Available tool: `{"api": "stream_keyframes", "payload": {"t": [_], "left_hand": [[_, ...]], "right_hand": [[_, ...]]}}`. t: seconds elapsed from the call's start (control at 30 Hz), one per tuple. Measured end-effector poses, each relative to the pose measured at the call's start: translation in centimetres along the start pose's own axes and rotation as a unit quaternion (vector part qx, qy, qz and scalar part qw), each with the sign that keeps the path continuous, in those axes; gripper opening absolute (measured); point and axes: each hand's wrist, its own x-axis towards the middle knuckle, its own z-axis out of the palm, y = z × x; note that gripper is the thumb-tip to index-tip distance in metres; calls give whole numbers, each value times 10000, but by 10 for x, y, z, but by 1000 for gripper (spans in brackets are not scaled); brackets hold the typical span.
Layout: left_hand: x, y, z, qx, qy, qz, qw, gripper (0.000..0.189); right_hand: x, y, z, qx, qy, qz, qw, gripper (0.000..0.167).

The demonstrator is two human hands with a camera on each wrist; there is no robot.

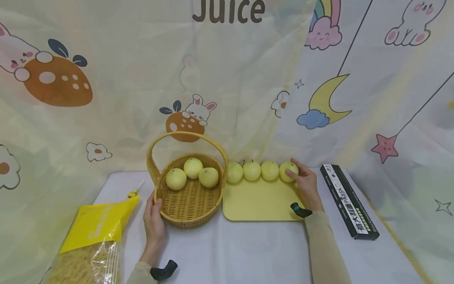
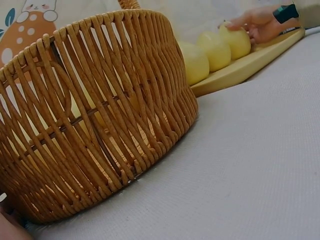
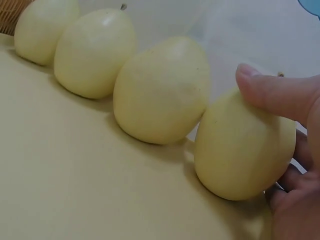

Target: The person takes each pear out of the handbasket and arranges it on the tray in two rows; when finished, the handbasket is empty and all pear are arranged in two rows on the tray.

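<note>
A wicker basket (image 1: 191, 205) with a tall arched handle stands on the table, three pale yellow pears (image 1: 176, 179) inside it. My left hand (image 1: 154, 225) touches the basket's outer left side, its fingers fairly straight; in the left wrist view only a bit of it shows at the lower left corner. Along the back of a yellow tray (image 1: 262, 201), several pears (image 1: 252, 170) stand in a row. At the row's right end, my right hand (image 1: 307, 185) grips the last pear (image 3: 240, 150), thumb over its upper part and fingers curled behind its right side.
Left of the basket lies a yellow-and-clear packet (image 1: 103, 221), with a small yellow wrapped item (image 1: 133, 193) behind it. A black pasta box (image 1: 349, 201) lies right of the tray. A printed cloth (image 1: 248, 86) hangs behind the white-covered table (image 1: 241, 252).
</note>
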Motion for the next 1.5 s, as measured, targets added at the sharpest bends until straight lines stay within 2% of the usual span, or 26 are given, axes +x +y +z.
{"api": "stream_keyframes", "payload": {"t": [0.23, 0.5, 1.03, 1.3, 1.5], "left_hand": [[1, 2, 0, 175, 40, 90, 9998, 55], [0, 1, 1, 224, 33, 35, 9997, 56], [1, -2, -1, 201, -17, 120, 9997, 56], [0, -3, -1, 254, -4, 104, 9996, 56], [0, -1, 0, 263, 11, 80, 9996, 56]], "right_hand": [[4, 1, 1, -155, 58, -27, 9999, 67], [4, 6, 0, -861, -155, -283, 9958, 72], [1, 4, 2, -858, -100, -297, 9958, 70], [0, 3, 3, -990, -91, -206, 9948, 72], [0, 1, 3, -869, -89, -128, 9961, 71]]}}
